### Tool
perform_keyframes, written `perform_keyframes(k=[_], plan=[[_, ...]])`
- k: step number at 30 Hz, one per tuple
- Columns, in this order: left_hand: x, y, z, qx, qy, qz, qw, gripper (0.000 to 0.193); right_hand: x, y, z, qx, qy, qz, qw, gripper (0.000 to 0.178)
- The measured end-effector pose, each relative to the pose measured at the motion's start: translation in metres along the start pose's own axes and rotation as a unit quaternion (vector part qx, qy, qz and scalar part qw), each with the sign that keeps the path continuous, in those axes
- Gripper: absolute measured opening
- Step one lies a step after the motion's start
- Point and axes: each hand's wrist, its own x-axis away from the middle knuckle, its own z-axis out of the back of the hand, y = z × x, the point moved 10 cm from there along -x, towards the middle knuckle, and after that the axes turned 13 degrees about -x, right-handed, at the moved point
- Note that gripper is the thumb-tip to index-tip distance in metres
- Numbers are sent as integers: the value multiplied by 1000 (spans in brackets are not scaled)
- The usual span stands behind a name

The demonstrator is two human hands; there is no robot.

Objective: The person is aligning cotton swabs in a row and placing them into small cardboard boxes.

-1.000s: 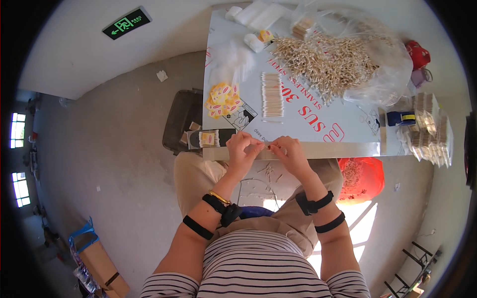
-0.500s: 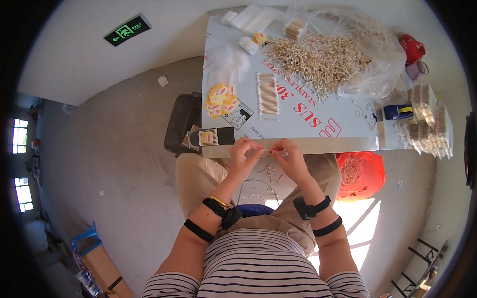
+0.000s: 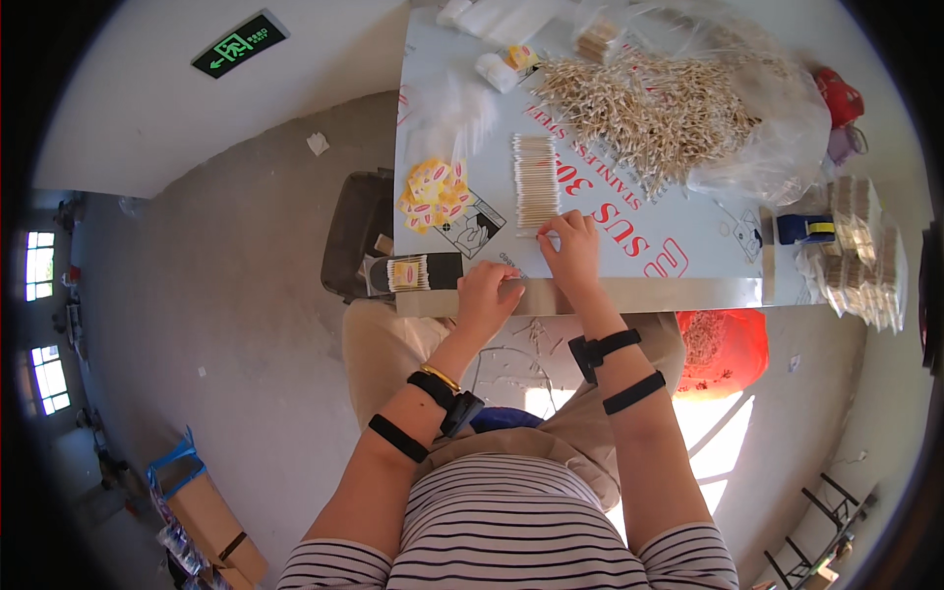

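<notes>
On the pale printed tabletop [image 3: 688, 251], a big loose heap of wooden cotton swabs [image 3: 649, 103] remains unsorted, judging by size. Only 1 neat row of aligned cotton swabs [image 3: 535, 182] is laid out; right hand [image 3: 570, 251] pinches its near end, left hand [image 3: 489, 295] rests curled, seemingly empty.

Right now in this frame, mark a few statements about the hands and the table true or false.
1. The right hand reaches the near end of the neat row of sticks. True.
2. The left hand rests on the red bag. False: it is at the table's near edge; the red bag sits below the table.
3. The loose heap of sticks lies on clear plastic. True.
4. The yellow stickers lie right of the row. False: left.
</notes>
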Motion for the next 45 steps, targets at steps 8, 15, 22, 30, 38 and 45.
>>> perform_keyframes(k=[8,15,22,30,38,45], plan=[[-26,-6,7,-41,47,-30,998,26,11,21,26,-34,41,-3,999,16],[-52,-7,11,-76,124,-40,989,26,35,50,47,-57,41,-88,994,13],[-54,0,5,-144,137,-39,979,29,28,24,30,-70,39,-25,997,18],[-55,-2,4,-168,122,-22,978,30,5,2,11,-52,6,34,998,21],[-56,-2,5,-171,117,-13,978,27,-24,-18,-2,61,-82,106,989,9],[-57,-1,3,-168,117,-14,979,29,-37,-31,-32,192,-195,213,938,2]])
